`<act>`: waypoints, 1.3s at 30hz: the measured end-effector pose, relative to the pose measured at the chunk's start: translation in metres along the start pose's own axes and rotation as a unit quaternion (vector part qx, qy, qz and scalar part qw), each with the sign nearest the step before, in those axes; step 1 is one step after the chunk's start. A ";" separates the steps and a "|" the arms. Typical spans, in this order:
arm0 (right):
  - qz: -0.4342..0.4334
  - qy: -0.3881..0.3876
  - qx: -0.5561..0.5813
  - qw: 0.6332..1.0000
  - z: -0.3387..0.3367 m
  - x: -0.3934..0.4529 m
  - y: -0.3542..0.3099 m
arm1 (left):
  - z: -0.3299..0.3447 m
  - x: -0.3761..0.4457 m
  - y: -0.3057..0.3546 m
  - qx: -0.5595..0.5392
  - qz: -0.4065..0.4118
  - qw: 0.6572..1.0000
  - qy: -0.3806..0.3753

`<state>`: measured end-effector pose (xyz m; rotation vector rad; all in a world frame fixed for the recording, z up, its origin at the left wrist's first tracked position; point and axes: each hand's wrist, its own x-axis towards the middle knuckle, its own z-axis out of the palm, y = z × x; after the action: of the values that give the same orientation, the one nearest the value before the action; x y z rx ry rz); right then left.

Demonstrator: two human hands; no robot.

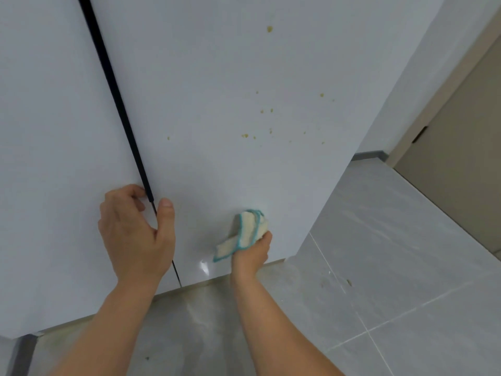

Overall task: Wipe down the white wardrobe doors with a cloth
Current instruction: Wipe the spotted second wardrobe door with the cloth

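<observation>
Two white wardrobe doors fill the view, the left door (48, 118) and the right door (217, 77), split by a dark gap (113, 85). Several yellow-green specks (245, 135) dot the right door. My left hand (135, 229) rests at the gap low on the doors, fingers curled at the left door's edge and thumb on the right door. My right hand (252, 253) grips a white cloth with teal trim (244, 234), pressed against the lower part of the right door.
Grey marble floor tiles (379, 267) lie below and to the right, with a few small specks on them (349, 282). A beige door (461, 158) stands at the far right past the wardrobe's corner.
</observation>
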<state>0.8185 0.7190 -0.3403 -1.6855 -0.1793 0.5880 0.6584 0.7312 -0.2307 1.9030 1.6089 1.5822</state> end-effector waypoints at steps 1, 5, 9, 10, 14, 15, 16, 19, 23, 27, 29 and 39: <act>-0.028 -0.013 -0.013 0.999 0.000 -0.005 -0.003 | 0.001 0.000 0.001 -0.001 -0.003 1.000 0.004; -0.105 -0.042 -0.078 0.991 -0.011 0.015 -0.001 | 0.004 0.000 0.002 0.002 -0.006 1.000 0.005; -0.115 -0.024 -0.128 0.985 -0.035 0.039 0.002 | 0.000 0.000 0.000 0.005 0.000 1.000 -0.005; -0.104 -0.009 -0.126 0.986 -0.041 0.044 0.000 | -0.001 0.000 0.001 0.006 -0.001 1.000 -0.007; -0.049 0.091 -0.090 0.991 -0.064 0.057 -0.018 | 0.000 0.000 0.004 0.001 -0.012 1.000 -0.005; -0.031 0.123 -0.078 0.989 -0.070 0.059 -0.025 | -0.001 0.001 0.003 -0.002 -0.018 1.000 -0.001; -0.018 0.155 -0.059 0.986 -0.082 0.062 -0.034 | 0.001 0.000 0.006 -0.010 -0.025 1.000 0.002; -0.025 0.195 -0.032 0.980 -0.101 0.071 -0.051 | 0.002 -0.001 0.009 -0.027 -0.047 0.998 0.008; -0.017 0.062 0.062 0.996 -0.078 0.066 -0.064 | 0.003 0.000 0.014 -0.030 -0.058 0.998 0.013; 0.116 -0.046 0.224 0.967 -0.058 0.061 -0.063 | 0.002 0.000 0.015 -0.027 -0.057 0.998 0.011; 0.122 -0.045 0.244 0.961 -0.054 0.065 -0.055 | 0.002 0.000 0.014 -0.029 -0.060 0.998 0.008; 0.169 0.003 0.246 0.954 -0.028 0.061 -0.021 | -0.010 0.000 0.020 -0.028 -0.070 0.997 -0.018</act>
<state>0.8888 0.7253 -0.3344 -1.2334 0.2509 0.8075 0.6622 0.7186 -0.2130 1.7393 1.6263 1.5117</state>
